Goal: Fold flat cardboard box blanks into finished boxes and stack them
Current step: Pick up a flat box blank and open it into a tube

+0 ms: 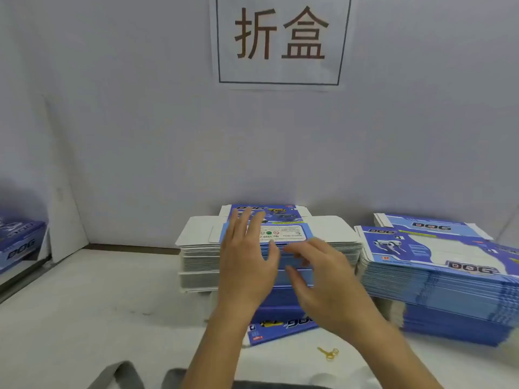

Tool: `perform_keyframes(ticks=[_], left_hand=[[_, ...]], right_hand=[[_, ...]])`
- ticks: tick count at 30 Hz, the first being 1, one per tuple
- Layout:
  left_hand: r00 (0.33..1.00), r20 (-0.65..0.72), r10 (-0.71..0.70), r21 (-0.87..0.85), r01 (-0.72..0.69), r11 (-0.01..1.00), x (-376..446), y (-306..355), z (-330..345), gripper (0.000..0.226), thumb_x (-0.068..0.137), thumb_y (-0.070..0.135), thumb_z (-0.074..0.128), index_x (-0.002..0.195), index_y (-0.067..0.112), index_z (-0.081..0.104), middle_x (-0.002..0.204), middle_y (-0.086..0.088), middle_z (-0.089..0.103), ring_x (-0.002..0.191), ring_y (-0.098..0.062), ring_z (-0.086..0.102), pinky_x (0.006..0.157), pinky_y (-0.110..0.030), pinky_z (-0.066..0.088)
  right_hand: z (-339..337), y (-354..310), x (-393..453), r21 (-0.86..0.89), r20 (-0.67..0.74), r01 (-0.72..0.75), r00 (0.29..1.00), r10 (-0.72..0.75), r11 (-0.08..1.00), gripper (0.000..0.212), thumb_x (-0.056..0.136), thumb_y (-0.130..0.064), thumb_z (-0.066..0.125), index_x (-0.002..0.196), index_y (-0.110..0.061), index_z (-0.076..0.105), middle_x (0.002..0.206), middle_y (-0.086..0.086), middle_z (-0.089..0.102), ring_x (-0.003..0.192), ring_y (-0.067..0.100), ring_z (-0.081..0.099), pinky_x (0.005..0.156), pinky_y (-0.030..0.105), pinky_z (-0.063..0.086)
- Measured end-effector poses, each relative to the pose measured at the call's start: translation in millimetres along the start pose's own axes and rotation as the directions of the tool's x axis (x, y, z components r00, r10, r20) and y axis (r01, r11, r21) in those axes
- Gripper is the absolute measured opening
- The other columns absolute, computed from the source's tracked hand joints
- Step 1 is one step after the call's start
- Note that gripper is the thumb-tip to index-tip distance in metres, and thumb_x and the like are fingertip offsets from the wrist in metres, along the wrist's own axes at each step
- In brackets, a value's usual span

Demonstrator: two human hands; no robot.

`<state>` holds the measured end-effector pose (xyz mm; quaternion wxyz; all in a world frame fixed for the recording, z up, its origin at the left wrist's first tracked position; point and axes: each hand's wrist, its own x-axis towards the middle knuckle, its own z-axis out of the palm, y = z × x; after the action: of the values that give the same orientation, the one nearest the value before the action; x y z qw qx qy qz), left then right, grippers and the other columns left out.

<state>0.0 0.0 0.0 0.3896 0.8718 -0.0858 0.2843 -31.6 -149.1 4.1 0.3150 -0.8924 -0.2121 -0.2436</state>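
Both hands reach forward with fingers spread, gripping nothing: the left hand and right hand hover over the stack of flat blanks directly ahead.

My left hand and right hand are bare: no gloves, rings or watch. Both forearms are uncovered too, with no sleeve showing anywhere up to the bottom edge of the view. My fingernails are short and unpainted.
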Motion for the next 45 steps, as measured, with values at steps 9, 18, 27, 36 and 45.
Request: perform_keyframes(ticks=[9, 18, 27, 36, 45], left_hand=[[0.966, -0.224, 0.130, 0.196, -0.086, 0.977, -12.9, -70.4, 37.2, 0.048, 0.086, 0.009, 0.075, 0.133, 0.012, 0.062, 0.144, -0.007, 0.056, 0.140, -0.025, 0.043, 0.112, -0.048, 0.030], [0.824, -0.544, 0.160, 0.145, -0.095, 0.985, -5.6, -60.1, 24.2, 0.075, 0.086, 0.042, 0.071, 0.146, 0.017, 0.033, 0.161, -0.011, 0.024, 0.154, -0.024, 0.009, 0.116, -0.034, 0.017], [0.629, -0.742, 0.232, 0.017, -0.328, 0.944, -19.4, -6.7, 8.2, 0.042, 0.089, 0.016, 0.056, 0.129, 0.008, 0.044, 0.137, -0.019, 0.045, 0.133, -0.027, 0.039, 0.112, -0.034, 0.028], [0.867, -0.485, -0.111, -0.483, -0.161, 0.860, -61.9, -11.7, 35.3, 0.020, 0.086, 0.024, 0.052, 0.105, 0.027, 0.056, 0.104, -0.004, 0.059, 0.094, -0.015, 0.056, 0.082, -0.025, 0.044], [0.993, -0.034, -0.116, -0.786, 0.046, 0.617, -23.0, 4.6, -20.4, 0.046, 0.074, 0.058, 0.062, 0.115, 0.038, 0.053, 0.097, 0.019, 0.072, 0.087, 0.001, 0.071, 0.057, -0.014, 0.054]], right_hand=[[42.7, 38.3, 76.7, -0.430, 0.302, 0.164, 0.953, -0.030, 0.888, 0.058, 0.100, -0.054, 0.045, 0.152, -0.031, 0.036, 0.159, -0.009, 0.037, 0.146, 0.018, 0.032, 0.118, 0.040, 0.026], [15.8, 32.4, 75.7, -0.274, 0.245, 0.062, 0.970, 0.007, 0.960, 0.031, 0.093, -0.054, 0.060, 0.120, -0.039, 0.063, 0.108, -0.019, 0.070, 0.094, 0.007, 0.058, 0.079, 0.029, 0.052], [-2.8, -7.9, 75.9, -0.276, -0.429, 0.169, 0.859, -0.279, 0.946, 0.018, 0.098, -0.005, 0.054, 0.096, -0.001, 0.072, 0.059, 0.008, 0.062, 0.046, 0.025, 0.041, 0.048, 0.030, 0.037], [-83.8, -29.3, 46.2, -0.123, -0.827, 0.103, 0.539, -0.160, 0.987, 0.032, 0.106, -0.026, 0.046, 0.084, -0.014, 0.065, 0.054, -0.005, 0.048, 0.049, 0.020, 0.037, 0.049, 0.024, 0.029], [-26.8, 25.2, -3.0, 0.370, -0.476, -0.113, 0.830, 0.292, 0.922, 0.041, 0.104, -0.024, 0.046, 0.065, -0.010, 0.054, 0.061, 0.005, 0.055, 0.057, 0.020, 0.044, 0.052, 0.029, 0.033]])
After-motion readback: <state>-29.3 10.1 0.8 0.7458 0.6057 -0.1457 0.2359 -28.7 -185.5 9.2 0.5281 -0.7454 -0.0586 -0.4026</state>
